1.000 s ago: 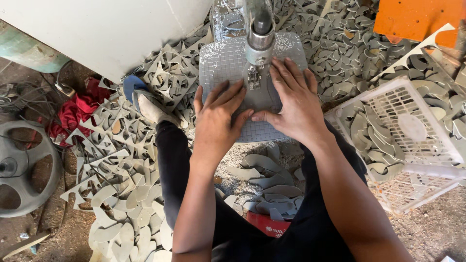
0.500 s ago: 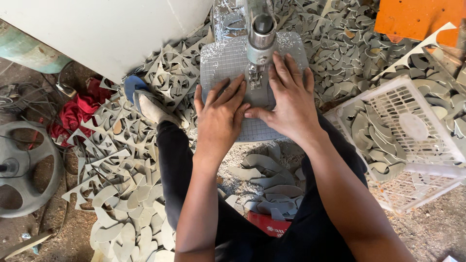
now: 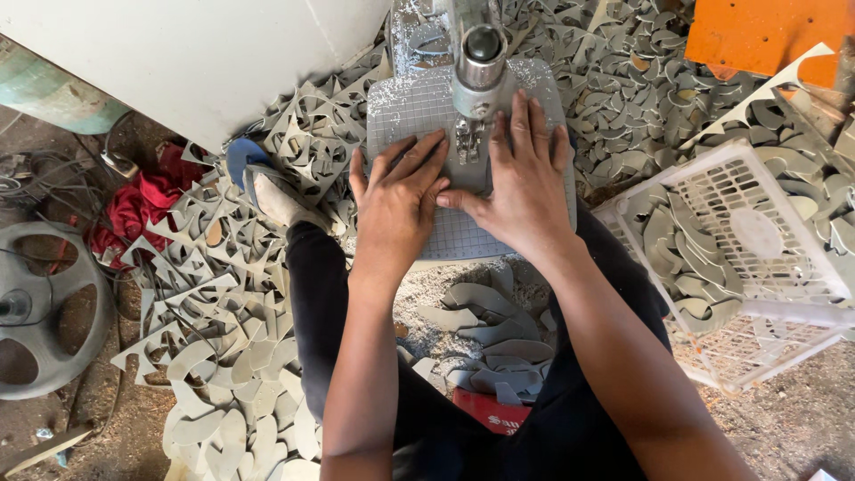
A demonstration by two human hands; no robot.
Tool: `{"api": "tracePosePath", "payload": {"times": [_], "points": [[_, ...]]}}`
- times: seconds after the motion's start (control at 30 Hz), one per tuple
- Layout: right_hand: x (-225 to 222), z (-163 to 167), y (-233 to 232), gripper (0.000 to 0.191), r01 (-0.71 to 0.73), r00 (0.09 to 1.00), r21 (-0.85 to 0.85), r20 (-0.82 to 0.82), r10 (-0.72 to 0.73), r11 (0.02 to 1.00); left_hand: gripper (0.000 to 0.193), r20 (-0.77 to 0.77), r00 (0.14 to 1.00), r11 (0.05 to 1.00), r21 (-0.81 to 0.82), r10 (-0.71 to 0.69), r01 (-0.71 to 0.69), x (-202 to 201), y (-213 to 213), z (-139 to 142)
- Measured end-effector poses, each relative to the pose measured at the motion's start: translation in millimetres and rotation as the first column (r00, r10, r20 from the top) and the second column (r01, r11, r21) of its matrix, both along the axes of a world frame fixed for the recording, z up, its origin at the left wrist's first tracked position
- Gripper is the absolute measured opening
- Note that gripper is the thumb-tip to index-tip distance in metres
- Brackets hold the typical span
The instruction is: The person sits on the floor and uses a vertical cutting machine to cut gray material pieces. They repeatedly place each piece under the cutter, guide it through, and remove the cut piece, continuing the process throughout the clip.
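A grey textured sheet [image 3: 419,111] lies flat on the bed of a small press machine [image 3: 481,58]. My left hand [image 3: 396,200] presses flat on the sheet's near left part, fingers spread toward the machine head. My right hand [image 3: 525,183] lies flat on the sheet just right of the head, its thumb touching the left hand's fingers. Both palms hold the sheet down under the metal punch [image 3: 468,142]. Neither hand grips anything.
Grey cut-out offcuts [image 3: 223,294] cover the floor on the left and behind the machine. A white plastic basket [image 3: 806,258] with grey cut pieces stands at right. An orange object [image 3: 761,36] sits top right, a grey wheel [image 3: 44,312] and red cloth [image 3: 138,209] at left. More cut pieces [image 3: 499,330] lie on my lap.
Both hands have shifted a little on the sheet, staying flat beside the machine head. The sheet has barely moved.
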State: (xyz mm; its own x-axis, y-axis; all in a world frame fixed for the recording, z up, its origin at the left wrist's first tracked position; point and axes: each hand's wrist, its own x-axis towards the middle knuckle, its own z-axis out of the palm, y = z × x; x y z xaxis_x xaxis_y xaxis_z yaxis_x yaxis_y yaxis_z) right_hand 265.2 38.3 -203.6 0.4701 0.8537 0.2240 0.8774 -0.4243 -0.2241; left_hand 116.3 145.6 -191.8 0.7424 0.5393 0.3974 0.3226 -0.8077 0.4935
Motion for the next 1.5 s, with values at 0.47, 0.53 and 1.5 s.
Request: {"api": "tracePosePath", "payload": {"times": [0.47,0.53,1.5], "points": [[21.5,5.6,-34.3,0.098,-0.182,0.983,-0.072,0.017,0.184,0.981,0.042,0.1,0.987,0.983,0.118,0.126,-0.138,-2.7,-33.6,3.5],[22.0,3.2,-35.7,0.087,-0.187,0.982,-0.081,0.018,0.189,0.979,0.037,0.102,0.979,0.98,0.08,0.175,-0.183,0.1,-34.4,2.6],[19.9,5.4,-28.0,0.085,-0.168,0.985,-0.079,0.014,0.169,0.983,0.04,0.097,0.98,0.985,-0.017,0.172,-0.171,10.4,-8.8,-2.6]]}}
